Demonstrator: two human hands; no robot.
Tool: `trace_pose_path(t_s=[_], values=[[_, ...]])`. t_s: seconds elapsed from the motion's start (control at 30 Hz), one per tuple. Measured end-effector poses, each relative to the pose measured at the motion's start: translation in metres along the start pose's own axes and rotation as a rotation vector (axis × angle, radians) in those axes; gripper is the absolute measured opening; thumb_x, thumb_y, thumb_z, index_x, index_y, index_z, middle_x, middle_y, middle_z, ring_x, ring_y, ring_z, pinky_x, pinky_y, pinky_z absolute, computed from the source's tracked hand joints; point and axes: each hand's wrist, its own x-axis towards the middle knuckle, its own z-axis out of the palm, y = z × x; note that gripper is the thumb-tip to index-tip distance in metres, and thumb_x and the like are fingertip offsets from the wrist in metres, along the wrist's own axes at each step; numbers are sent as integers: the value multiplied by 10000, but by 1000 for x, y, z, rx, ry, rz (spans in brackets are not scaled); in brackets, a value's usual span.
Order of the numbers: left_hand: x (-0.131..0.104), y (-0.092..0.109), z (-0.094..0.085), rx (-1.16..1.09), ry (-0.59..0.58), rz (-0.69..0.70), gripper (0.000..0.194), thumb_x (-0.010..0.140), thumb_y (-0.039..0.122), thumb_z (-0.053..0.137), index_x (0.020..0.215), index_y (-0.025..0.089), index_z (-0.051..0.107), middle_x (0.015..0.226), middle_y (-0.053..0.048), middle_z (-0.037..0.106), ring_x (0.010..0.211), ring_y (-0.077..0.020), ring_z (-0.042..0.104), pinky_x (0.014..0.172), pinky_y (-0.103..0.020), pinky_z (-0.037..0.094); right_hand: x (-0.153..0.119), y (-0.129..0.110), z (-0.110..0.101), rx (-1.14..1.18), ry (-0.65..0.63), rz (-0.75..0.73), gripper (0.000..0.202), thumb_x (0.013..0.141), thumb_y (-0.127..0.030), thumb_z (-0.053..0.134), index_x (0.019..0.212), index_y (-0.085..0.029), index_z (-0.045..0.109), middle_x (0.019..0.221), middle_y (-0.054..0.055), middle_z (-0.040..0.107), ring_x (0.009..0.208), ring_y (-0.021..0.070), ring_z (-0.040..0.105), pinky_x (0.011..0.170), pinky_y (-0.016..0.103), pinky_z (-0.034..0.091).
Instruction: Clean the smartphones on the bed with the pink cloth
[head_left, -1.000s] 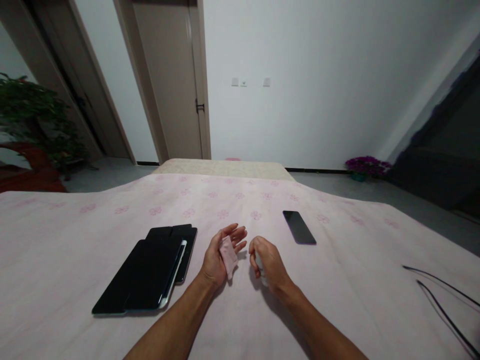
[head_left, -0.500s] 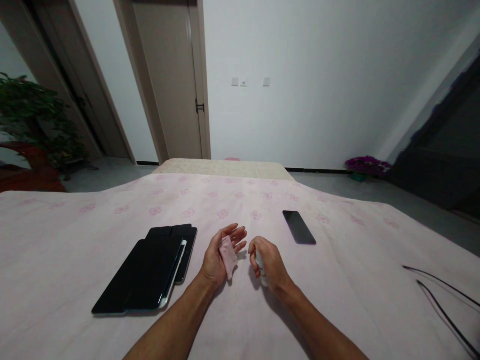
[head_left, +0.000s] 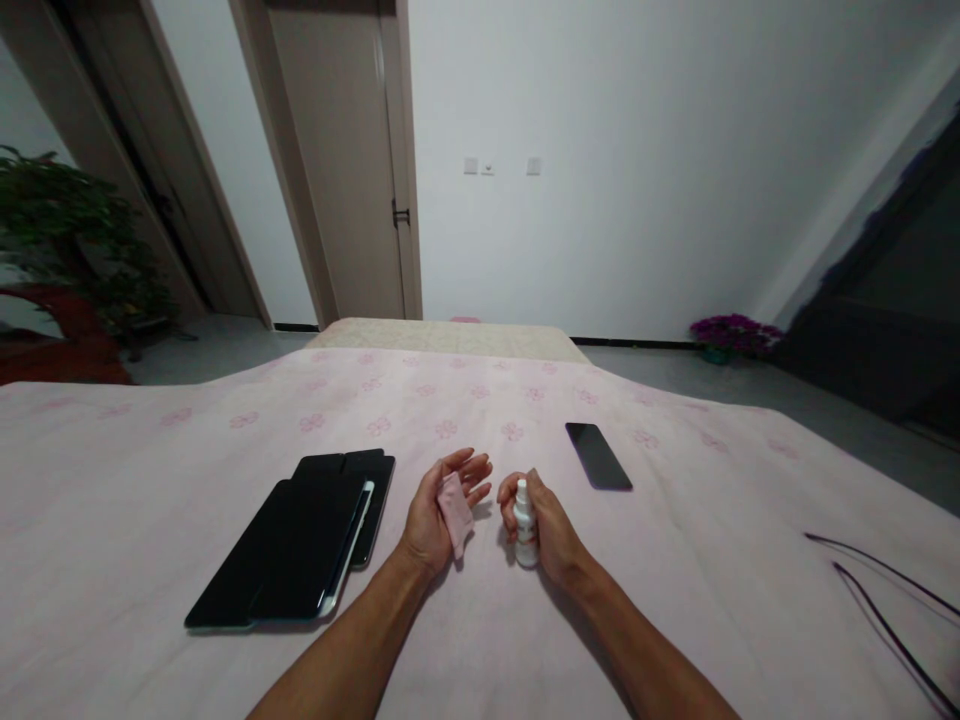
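A folded pink cloth (head_left: 455,514) lies in my left hand (head_left: 431,525), which is turned palm up. My left thumb rests along the cloth while the fingers are loosely curled. To its right, my right hand (head_left: 553,530) is wrapped round a small white spray bottle (head_left: 526,530). The bottle stands upright in the grip, its nozzle end showing near the thumb. A dark smartphone (head_left: 599,457) lies flat beyond my right hand. Left of my left hand sits a stack of dark tablets (head_left: 289,550), one with a white edge.
Black cables (head_left: 885,600) lie at the right on the pink flowered cloth cover (head_left: 675,620). Past its far edge are a door (head_left: 341,160), a wall and purple flowers (head_left: 735,332) on the floor. A leafy plant (head_left: 64,220) stands at the far left.
My right thumb has lifted and the hand has turned, so the spray bottle, mostly covered before, now shows nearly whole. The left hand and pink cloth stay almost in place.
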Motion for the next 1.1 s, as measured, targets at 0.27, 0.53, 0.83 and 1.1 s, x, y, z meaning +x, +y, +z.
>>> trace_pose_path(t_s=[0.27, 0.53, 0.83, 1.1], values=[[-1, 1, 0, -2, -11, -8, 348, 872, 445, 589, 1055, 176, 714, 1132, -133, 728, 1123, -287, 646, 970, -416, 474, -3, -12, -23, -80, -250, 95, 309, 596, -120, 622, 885, -216, 574, 780, -27, 581, 671, 121, 502, 584, 222, 372], [-2, 0, -2, 10, -8, -21, 341, 881, 433, 580, 1068, 179, 709, 1124, -125, 733, 1116, -279, 651, 965, -407, 483, -3, -33, -49, -356, -112, 71, 364, 645, -220, 728, 999, -181, 654, 986, 87, 709, 881, 231, 643, 742, 330, 477], [-3, 4, -1, -39, 39, -48, 309, 905, 391, 565, 1067, 167, 703, 1110, -128, 737, 1069, -259, 681, 907, -372, 529, -21, -74, -173, -1134, 1054, -170, 491, 605, -655, 706, 780, -229, 534, 640, 20, 566, 535, 201, 494, 533, 334, 351], [-4, 4, -1, -52, 57, -63, 293, 912, 355, 560, 1085, 159, 691, 1106, -133, 735, 1052, -252, 691, 887, -356, 542, -59, -47, -240, -1154, 1320, 118, 595, 595, -690, 699, 960, -237, 574, 754, 95, 611, 646, 316, 573, 592, 449, 422]])
